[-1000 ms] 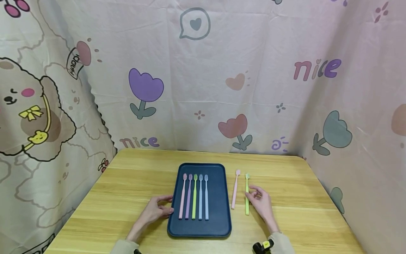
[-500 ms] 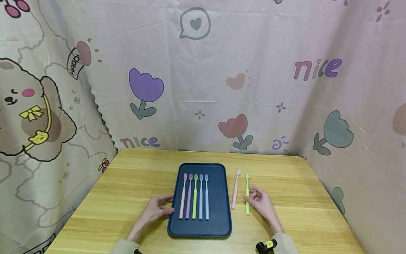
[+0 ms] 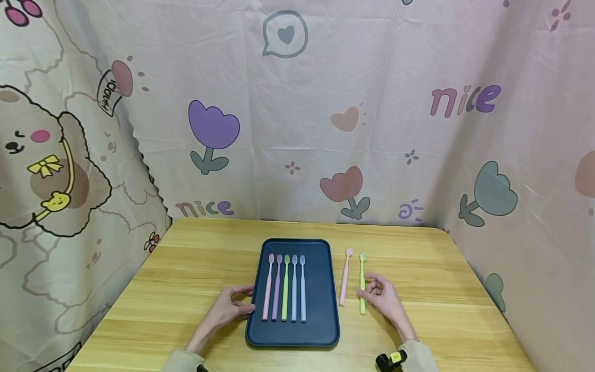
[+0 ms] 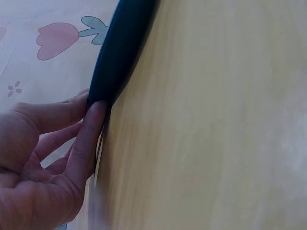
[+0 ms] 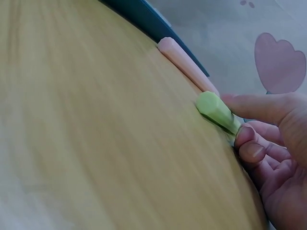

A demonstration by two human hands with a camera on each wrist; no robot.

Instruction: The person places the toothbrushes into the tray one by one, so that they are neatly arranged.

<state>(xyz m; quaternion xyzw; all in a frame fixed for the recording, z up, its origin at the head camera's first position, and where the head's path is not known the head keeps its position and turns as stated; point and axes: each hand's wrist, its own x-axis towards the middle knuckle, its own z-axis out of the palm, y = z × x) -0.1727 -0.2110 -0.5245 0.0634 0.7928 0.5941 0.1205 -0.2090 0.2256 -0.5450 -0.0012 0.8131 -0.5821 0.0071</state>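
Observation:
My left hand holds the left edge of a dark blue tray; in the left wrist view, thumb and fingers meet at its rim. Several toothbrushes lie side by side on the tray: pink, purple, green and light blue. To the tray's right, my right hand pinches the handle of another green toothbrush lying on the table. Its handle end pokes out from the fingers in the right wrist view. Between it and the tray lies a pink toothbrush, untouched.
Everything is on a light wooden table. A printed curtain hangs behind its far edge and along both sides. The tray's raised rim stands between the loose toothbrushes and those on it.
My right hand has shifted slightly toward the near end of the green toothbrush's handle. The left hand, tray and toothbrushes look the same.

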